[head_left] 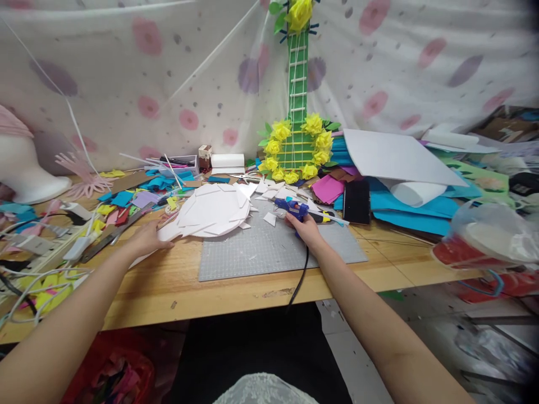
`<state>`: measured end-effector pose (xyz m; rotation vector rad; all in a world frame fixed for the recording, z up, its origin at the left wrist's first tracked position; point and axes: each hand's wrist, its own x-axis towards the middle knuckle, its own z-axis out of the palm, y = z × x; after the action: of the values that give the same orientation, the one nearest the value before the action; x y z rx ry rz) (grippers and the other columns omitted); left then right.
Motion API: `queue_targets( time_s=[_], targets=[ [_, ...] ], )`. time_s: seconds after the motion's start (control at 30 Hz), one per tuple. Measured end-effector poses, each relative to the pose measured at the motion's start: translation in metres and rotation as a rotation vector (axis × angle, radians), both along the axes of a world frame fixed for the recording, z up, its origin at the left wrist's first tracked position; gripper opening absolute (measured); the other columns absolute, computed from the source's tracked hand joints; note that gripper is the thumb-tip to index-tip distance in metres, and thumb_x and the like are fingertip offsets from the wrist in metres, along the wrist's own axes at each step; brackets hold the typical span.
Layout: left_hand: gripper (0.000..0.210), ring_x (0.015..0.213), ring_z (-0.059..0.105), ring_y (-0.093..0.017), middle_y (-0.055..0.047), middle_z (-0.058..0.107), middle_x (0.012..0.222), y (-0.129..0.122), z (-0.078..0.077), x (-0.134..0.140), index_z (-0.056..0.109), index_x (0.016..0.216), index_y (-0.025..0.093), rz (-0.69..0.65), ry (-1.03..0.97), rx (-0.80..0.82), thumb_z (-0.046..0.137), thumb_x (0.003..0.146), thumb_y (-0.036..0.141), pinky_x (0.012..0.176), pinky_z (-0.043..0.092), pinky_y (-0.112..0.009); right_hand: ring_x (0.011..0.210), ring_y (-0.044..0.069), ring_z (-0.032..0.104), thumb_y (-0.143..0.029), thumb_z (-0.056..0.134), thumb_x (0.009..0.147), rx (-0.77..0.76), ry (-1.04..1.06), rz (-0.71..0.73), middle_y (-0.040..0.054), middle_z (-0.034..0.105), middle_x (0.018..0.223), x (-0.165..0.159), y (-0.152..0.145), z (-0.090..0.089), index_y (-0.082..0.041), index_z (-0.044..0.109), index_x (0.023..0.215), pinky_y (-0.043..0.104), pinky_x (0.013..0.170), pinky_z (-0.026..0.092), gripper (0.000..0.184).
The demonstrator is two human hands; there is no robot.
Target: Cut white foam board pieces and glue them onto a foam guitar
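Observation:
My left hand (148, 238) is closed on the narrow handle end of a white foam-board piece (214, 206), a rounded shape with pointed white slips overlapping around its rim. Its far side lies over the grey cutting mat (248, 261). In my right hand (304, 225) is a blue glue gun (293, 209), its nozzle turned left and a pale glue stick sticking out behind to the right. From its grip a black cord hangs over the table's front edge. Loose white offcuts (270, 219) lie on the mat between the board and the glue gun.
A green guitar-like shape with yellow flowers (298, 101) stands against the curtain. Coloured sheets (408, 205) and a black phone (356, 202) lie right. Scraps, a metal ruler (112, 238) and power strips (37, 244) crowd the left. A plastic-covered red bucket (467, 249) is at the right edge.

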<state>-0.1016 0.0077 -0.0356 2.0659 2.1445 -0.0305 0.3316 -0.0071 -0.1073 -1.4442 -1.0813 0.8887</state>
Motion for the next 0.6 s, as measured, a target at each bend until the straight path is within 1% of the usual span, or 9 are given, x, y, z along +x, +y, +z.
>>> queue_targets(
  time_s=[0.1,0.2,0.3,0.43,0.53,0.6],
  targets=[
    [0.074,0.1,0.058,-0.027,-0.012,0.059,0.117,-0.001,0.0,-0.004,0.045,0.125,0.014,0.018,-0.061,0.054,0.067,0.059,0.041,0.081,0.045,-0.033,0.087,0.021,0.063,-0.054,0.062,0.065,-0.039,-0.004,0.03,0.0089,0.069,0.092,-0.003,0.007,0.007,-0.016,0.063,0.091,0.034,0.079,0.048,0.046],
    [0.068,0.098,0.058,-0.028,-0.011,0.06,0.114,-0.003,0.008,-0.005,0.048,0.123,0.017,0.06,-0.052,0.119,0.063,0.063,0.045,0.077,0.046,-0.034,0.09,0.022,0.062,-0.056,0.056,0.068,-0.036,-0.076,0.06,0.0102,0.069,0.094,0.001,0.019,0.016,-0.015,0.064,0.088,0.035,0.08,0.047,0.046],
    [0.068,0.098,0.058,-0.029,-0.012,0.061,0.112,-0.007,0.024,-0.001,0.052,0.12,0.017,0.111,-0.021,0.186,0.061,0.062,0.053,0.077,0.046,-0.035,0.092,0.023,0.061,-0.056,0.053,0.072,-0.011,-0.235,0.091,0.0096,0.068,0.096,0.01,0.032,0.022,-0.016,0.065,0.091,0.037,0.083,0.045,0.047],
    [0.067,0.096,0.057,-0.03,-0.014,0.063,0.103,-0.014,0.045,0.012,0.058,0.109,0.014,0.195,0.007,0.265,0.059,0.061,0.06,0.077,0.045,-0.036,0.099,0.025,0.059,-0.052,0.058,0.071,-0.023,-0.502,0.16,0.0096,0.066,0.104,0.016,0.041,0.023,-0.018,0.064,0.101,0.038,0.087,0.042,0.046],
    [0.062,0.089,0.057,-0.027,-0.011,0.064,0.097,-0.016,0.053,0.024,0.059,0.101,0.014,0.226,-0.083,0.271,0.059,0.06,0.061,0.072,0.046,-0.035,0.098,0.025,0.058,-0.053,0.058,0.072,-0.026,-0.615,0.192,0.0104,0.065,0.104,0.014,0.042,0.023,-0.018,0.064,0.102,0.038,0.085,0.043,0.046],
    [0.064,0.086,0.057,-0.027,-0.011,0.063,0.096,-0.015,0.053,0.03,0.058,0.101,0.013,0.203,-0.148,0.266,0.057,0.062,0.064,0.071,0.046,-0.036,0.095,0.026,0.059,-0.054,0.059,0.071,-0.036,-0.667,0.197,0.0108,0.066,0.101,0.013,0.04,0.024,-0.017,0.065,0.099,0.038,0.083,0.043,0.047]
  ],
)
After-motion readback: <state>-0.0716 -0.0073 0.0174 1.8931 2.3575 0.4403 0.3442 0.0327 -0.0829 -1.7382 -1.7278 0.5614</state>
